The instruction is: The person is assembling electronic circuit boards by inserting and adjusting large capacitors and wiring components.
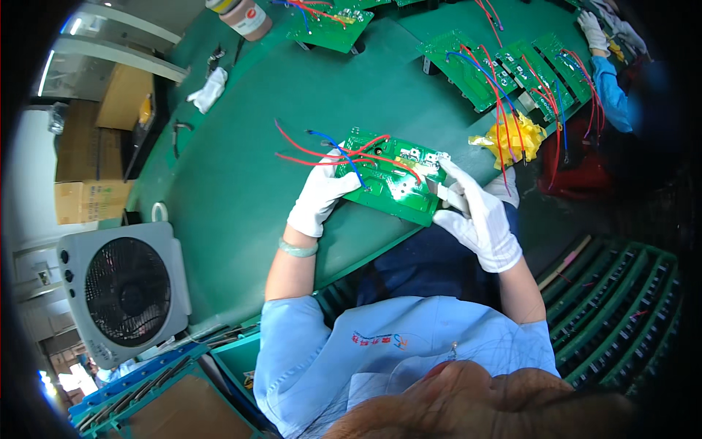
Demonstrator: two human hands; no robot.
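Above the green table's near edge, a green circuit board (395, 179) is held tilted, with red and blue wires (322, 150) fanning off its left side. My left hand (322, 194), in a white glove, is closed on the board's left end, thumb on top. At the opposite end is my right hand (479, 219), also gloved, its fingers bent around the right edge and corner. A small greyish piece (436, 189) shows by those fingers; I cannot make out what it is.
More wired circuit boards (468, 69) lie along the far right, beside crumpled yellow material (518, 139). A bottle (247, 18) and white cloth (210, 90) are at the far left. A box fan (128, 289) stands left, a slatted green rack (614, 307) right. A co-worker's gloved hand (592, 33) works at upper right.
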